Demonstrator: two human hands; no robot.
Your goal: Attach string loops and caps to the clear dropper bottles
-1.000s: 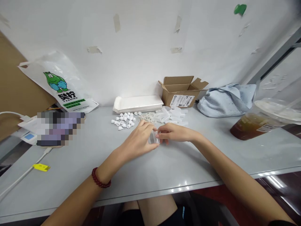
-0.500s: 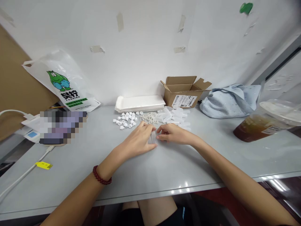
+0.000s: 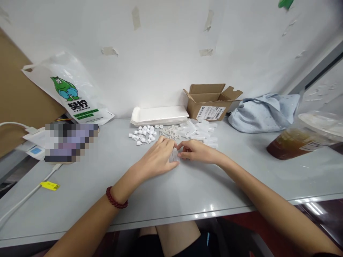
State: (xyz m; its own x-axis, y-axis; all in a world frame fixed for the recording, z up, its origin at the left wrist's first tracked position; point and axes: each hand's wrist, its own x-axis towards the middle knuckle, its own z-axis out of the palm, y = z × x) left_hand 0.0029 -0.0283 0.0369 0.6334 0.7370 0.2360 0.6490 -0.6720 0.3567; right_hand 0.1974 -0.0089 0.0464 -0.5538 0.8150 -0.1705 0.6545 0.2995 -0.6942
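Note:
Near the middle of the grey table, my left hand (image 3: 160, 156) curls its thumb and fingers around a small clear plastic piece (image 3: 175, 155), which looks like a tube. My right hand (image 3: 197, 151) meets it from the other side, thumb and fingertips closed at the piece's edge. Part of the piece is hidden by my fingers. Just beyond my hands lie several white cone-shaped caps (image 3: 144, 132), a tangle of off-white looped strands (image 3: 170, 132) and a heap of clear plastic tubes (image 3: 199, 129).
Against the wall are a stack of flat white packets (image 3: 160, 115) and an opened cardboard box (image 3: 209, 101). A light blue cloth bag (image 3: 262, 114) and a drink cup (image 3: 289, 142) stand right. Left are a printed plastic bag (image 3: 72, 89), a pixelated object (image 3: 72, 142) and a white cable (image 3: 24, 205).
The view has shifted slightly, so the things at the back appear a little higher. Both hands stay at the clear piece with almost the same finger positions.

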